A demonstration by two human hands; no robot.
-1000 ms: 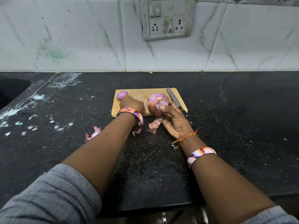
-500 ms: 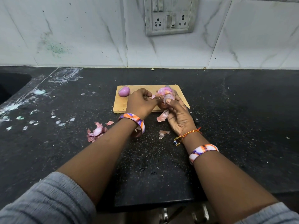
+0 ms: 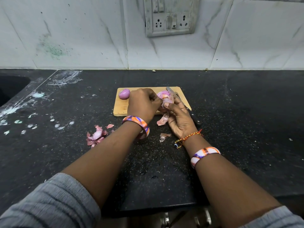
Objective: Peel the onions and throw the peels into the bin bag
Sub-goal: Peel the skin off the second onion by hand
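Note:
A partly peeled pink onion (image 3: 166, 98) is held over the near edge of the wooden cutting board (image 3: 120, 107). My right hand (image 3: 179, 119) cups it from below with the thumb on its skin. My left hand (image 3: 143, 104) pinches the skin at the onion's left side. A strip of peel (image 3: 162, 120) hangs down under the onion. A peeled purple onion (image 3: 124, 94) lies at the board's far left corner. Loose peels (image 3: 96, 136) lie on the counter left of my left arm, and one peel (image 3: 164, 136) lies between my wrists. No bin bag is in view.
A knife (image 3: 190, 112) lies along the board's right edge, its handle hidden partly by my right hand. The black counter (image 3: 246, 120) has white smears at the left near a sink (image 3: 9, 89). A tiled wall with a switch socket (image 3: 169, 17) stands behind.
My left hand came off the board's left side to the onion and now pinches its skin. More peels lie on the counter. The camera has tilted slightly.

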